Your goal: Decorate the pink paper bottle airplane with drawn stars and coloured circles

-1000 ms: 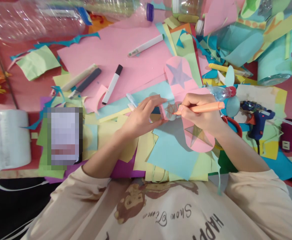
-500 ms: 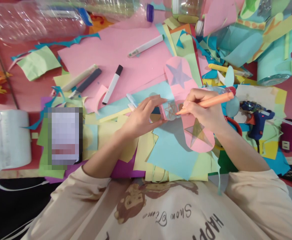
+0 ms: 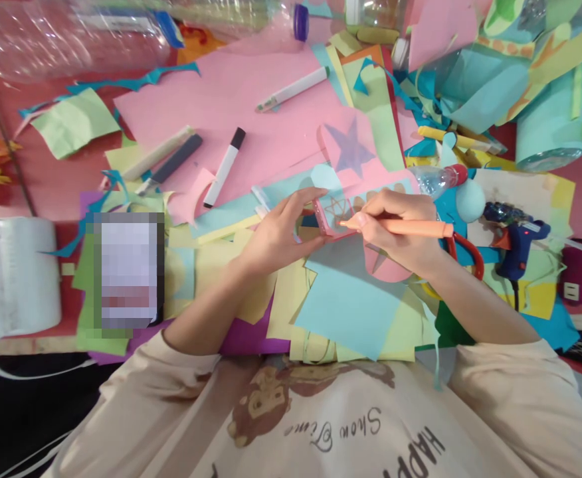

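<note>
Between the thumb and fingers of my left hand (image 3: 284, 232) is the left end of a small pink-edged box (image 3: 335, 211), which bears a star outline on a light blue face. My right hand (image 3: 400, 229) grips an orange marker (image 3: 420, 228), its tip at the star drawing. Pink paper with rounded ends lies around the box, with a purple star (image 3: 351, 147) above and another star partly hidden below my right hand. Light blue paper (image 3: 348, 299) lies beneath, nearer my body.
Several markers, one a black-capped marker (image 3: 225, 167), lie on pink paper (image 3: 171, 106). Plastic bottles (image 3: 62, 40) line the back. At right are red-handled scissors (image 3: 473, 255) and a blue glue gun (image 3: 516, 249); at left, a phone (image 3: 129, 269) and a white case (image 3: 16, 275).
The box and pink paper have turned and shifted, so the lower star is now mostly covered. The orange marker has tilted flatter, and its tip has moved slightly left.
</note>
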Demonstrator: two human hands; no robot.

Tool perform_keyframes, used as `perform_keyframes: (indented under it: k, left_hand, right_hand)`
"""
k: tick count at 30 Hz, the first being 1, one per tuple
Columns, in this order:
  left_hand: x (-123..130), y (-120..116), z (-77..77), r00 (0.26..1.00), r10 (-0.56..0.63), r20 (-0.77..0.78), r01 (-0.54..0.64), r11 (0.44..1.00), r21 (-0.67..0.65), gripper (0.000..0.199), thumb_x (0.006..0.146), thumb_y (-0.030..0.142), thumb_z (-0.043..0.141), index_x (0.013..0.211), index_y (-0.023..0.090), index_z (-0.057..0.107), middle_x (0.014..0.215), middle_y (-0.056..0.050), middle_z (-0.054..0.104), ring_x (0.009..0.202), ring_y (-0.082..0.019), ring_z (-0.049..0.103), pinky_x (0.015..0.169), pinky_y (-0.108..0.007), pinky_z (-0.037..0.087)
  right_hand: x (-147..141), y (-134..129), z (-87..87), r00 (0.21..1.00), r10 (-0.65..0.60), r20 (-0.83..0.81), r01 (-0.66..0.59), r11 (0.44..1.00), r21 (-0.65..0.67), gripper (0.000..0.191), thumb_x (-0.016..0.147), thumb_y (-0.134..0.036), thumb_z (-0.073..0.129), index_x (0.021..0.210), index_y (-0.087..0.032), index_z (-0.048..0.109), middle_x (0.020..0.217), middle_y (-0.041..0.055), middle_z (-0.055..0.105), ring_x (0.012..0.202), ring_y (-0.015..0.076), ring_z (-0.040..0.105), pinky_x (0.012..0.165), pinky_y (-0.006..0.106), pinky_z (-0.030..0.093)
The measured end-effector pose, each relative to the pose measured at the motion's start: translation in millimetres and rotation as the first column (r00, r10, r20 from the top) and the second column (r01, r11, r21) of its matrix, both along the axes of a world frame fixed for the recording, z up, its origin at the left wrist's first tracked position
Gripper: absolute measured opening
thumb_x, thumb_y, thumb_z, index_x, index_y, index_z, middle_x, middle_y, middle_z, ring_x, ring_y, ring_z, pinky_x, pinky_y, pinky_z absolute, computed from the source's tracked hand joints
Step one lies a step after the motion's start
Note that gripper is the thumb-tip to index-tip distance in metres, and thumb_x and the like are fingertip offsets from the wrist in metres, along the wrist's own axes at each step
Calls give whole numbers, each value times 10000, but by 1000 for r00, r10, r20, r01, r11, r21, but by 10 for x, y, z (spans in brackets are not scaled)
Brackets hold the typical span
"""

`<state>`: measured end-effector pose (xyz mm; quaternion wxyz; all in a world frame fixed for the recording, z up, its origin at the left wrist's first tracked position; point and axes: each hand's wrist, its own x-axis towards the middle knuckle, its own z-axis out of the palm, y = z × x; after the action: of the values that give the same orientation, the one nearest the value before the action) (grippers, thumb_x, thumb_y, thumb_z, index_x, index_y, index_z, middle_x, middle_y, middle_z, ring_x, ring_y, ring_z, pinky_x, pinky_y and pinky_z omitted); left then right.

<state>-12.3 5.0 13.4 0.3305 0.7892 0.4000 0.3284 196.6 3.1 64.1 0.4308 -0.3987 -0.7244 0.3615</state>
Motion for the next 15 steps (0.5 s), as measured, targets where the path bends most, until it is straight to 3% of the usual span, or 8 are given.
perform_keyframes:
  k: [7, 15]
  left_hand:
    - [5, 11, 11, 1000, -12, 22, 11, 999, 33, 547, 815, 262, 658, 1315, 205, 444, 1240, -78, 592, 1068, -193, 629, 925, -339, 565]
    - [8, 5, 3, 1000, -7, 29, 6, 999, 32, 556, 807, 252, 660, 1319, 212, 447, 1249, -79, 590, 1068, -195, 629, 926, -344, 564]
  right_hand:
    - [-7, -11, 18, 989, 1, 148, -7, 999, 41, 300, 862, -237, 570, 580, -182, 482, 512, -51, 499, 472, 55, 439, 448, 217, 309]
    - [-10, -29, 47, 979, 15, 203, -18, 1000, 15, 307, 839, -197, 583, 553, -175, 476, 511, -53, 507, 482, 52, 438, 455, 217, 292]
